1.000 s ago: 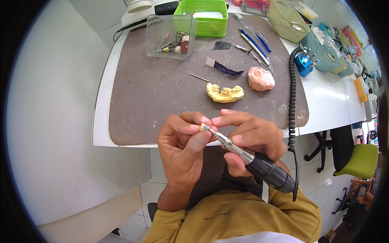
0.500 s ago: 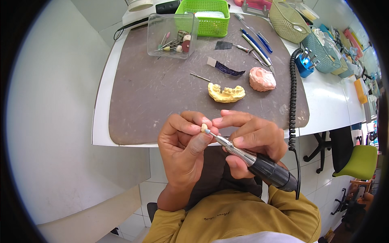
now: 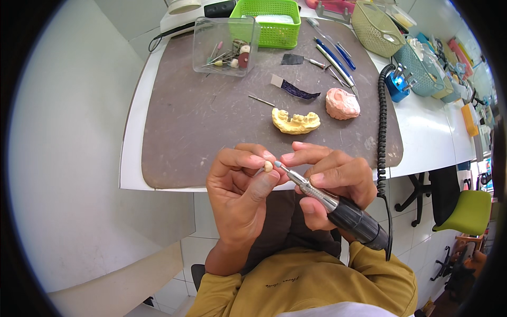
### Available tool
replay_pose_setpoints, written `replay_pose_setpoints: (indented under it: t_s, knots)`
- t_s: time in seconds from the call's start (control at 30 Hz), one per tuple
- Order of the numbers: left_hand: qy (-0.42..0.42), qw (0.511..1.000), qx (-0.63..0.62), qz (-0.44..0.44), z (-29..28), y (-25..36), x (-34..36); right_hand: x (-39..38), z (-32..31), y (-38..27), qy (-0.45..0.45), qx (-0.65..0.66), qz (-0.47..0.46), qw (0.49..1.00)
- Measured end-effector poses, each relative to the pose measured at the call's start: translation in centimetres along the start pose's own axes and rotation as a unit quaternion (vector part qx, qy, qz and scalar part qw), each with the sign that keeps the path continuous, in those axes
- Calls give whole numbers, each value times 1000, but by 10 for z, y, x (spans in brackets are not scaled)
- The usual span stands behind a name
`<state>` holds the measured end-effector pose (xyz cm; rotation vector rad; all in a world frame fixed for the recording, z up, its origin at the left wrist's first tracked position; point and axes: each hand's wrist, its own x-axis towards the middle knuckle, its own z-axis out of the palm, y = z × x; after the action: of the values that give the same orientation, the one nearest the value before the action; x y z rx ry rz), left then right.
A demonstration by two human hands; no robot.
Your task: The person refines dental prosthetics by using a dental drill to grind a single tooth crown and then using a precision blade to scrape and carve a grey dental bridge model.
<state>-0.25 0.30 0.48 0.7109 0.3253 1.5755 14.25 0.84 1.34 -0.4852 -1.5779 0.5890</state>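
Note:
Between the thumb and fingers of my left hand [image 3: 238, 185] is a small cream dental crown [image 3: 268, 166]. My right hand [image 3: 340, 177] grips a black and silver rotary handpiece [image 3: 330, 203] like a pen. Its pale blue-grey polishing tip [image 3: 278, 164] points at the crown, with a small gap between them. Both hands are held close together over the near edge of the table. Beyond them a yellow plaster dental model [image 3: 297, 123] lies on the brown mat, with a pink moulded lump [image 3: 343, 104] to its right.
A clear box [image 3: 224, 47] of burs and a green basket [image 3: 266, 26] stand at the back. A dark abrasive strip [image 3: 298, 90], a loose bur [image 3: 262, 100] and several pens and tools lie on the mat [image 3: 179, 116]. The coiled black cord [image 3: 382, 121] runs down the right side.
The handpiece tip has moved off the crown and shifted slightly right and up. The crown appears turned a little between my left fingers.

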Motion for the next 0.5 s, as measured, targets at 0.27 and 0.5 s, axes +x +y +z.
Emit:
replay_pose_setpoints:
  t_s: [0.27,0.5]
  knots:
    - [-4,1000,18,12,-1,-1,0,1,-1,-2,-14,-16,1,1000]
    - [-13,1000,13,15,-3,-2,-1,0,-2,2,-32,-20,-16,999]
